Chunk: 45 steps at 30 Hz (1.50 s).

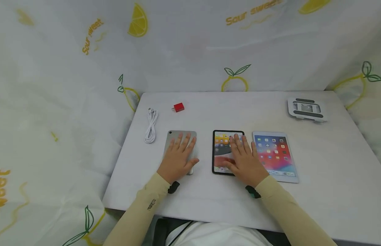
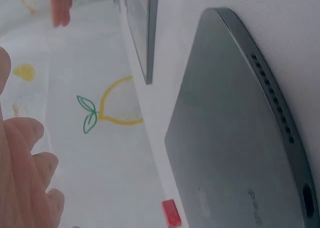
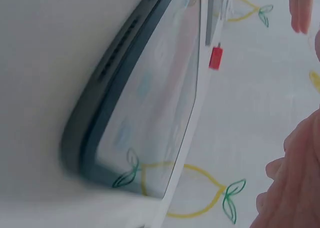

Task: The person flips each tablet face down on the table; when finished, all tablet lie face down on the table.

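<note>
Three tablets lie in a row on the white table (image 1: 325, 177). My left hand (image 1: 178, 155) lies flat, fingers straight, on the left tablet (image 1: 191, 134), which is face down with its grey back (image 2: 235, 138) up. Flat on the lit screen of the middle black-framed tablet (image 1: 222, 141) rests my right hand (image 1: 244, 159). The right wrist view shows that tablet's dark edge (image 3: 115, 77) close up. A white-framed tablet (image 1: 276, 155) with its screen on lies untouched just right of my right hand.
A coiled white cable (image 1: 151, 129) lies left of the tablets, and a small red charger plug (image 1: 178, 107) sits behind them. A grey folding tablet stand (image 1: 306, 109) is at the back right corner. Lemon-print cloth (image 1: 85, 68) walls surround the table.
</note>
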Available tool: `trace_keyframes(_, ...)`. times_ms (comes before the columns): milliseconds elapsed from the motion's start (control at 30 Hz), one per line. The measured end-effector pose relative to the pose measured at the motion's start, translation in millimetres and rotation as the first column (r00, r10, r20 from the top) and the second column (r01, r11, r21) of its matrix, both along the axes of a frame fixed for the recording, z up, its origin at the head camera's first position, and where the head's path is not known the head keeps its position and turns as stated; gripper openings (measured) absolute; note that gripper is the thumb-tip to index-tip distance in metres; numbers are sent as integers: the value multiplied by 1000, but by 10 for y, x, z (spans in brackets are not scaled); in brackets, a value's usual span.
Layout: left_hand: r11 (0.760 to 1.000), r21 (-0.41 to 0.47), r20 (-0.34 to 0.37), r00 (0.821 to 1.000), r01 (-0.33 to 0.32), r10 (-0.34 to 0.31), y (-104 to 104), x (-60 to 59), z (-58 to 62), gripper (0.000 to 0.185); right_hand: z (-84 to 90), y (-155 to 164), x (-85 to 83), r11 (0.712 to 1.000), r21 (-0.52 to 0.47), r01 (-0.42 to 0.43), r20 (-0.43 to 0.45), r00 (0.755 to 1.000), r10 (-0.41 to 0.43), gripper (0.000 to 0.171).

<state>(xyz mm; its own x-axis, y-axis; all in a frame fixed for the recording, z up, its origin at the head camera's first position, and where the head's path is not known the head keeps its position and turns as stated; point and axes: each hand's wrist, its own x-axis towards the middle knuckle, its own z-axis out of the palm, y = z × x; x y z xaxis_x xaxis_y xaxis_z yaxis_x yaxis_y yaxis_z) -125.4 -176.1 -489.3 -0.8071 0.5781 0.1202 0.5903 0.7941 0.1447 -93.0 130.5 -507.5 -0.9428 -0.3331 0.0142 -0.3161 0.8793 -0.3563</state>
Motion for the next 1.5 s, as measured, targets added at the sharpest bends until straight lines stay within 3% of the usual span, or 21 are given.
trace_keyframes(167, 998, -55, 49, 999, 15, -13, 197, -13, 29, 81, -55, 207, 13, 999, 1, 39, -13, 999, -39, 96)
trace_keyframes(367, 995, -98, 71, 997, 35, -28, 417, -37, 26, 85, -81, 403, 27, 997, -2, 72, 34, 997, -72, 97)
trace_keyframes(600, 988, -142, 114, 993, 53, -37, 595, -55, -15, 84, -84, 465, 26, 997, -12, 80, 41, 996, -79, 96)
trace_keyframes(1000, 984, -167, 212, 977, 58, -21, 745, -106, -189, 79, -165, 467, -2, 996, -51, 73, 167, 984, -64, 94)
trace_keyframes(1267, 974, -219, 288, 958, 61, 5, 801, -97, -408, 79, -196, 440, 20, 996, -70, 58, 231, 972, -40, 92)
trace_keyframes(1400, 974, -214, 317, 948, 73, -2, 827, -103, -362, 77, -216, 449, -16, 995, -84, 59, 270, 962, -35, 94)
trace_keyframes(1500, 977, -199, 324, 946, 79, -10, 845, -198, -263, 74, -178, 468, -131, 993, -100, 67, 290, 956, -35, 95)
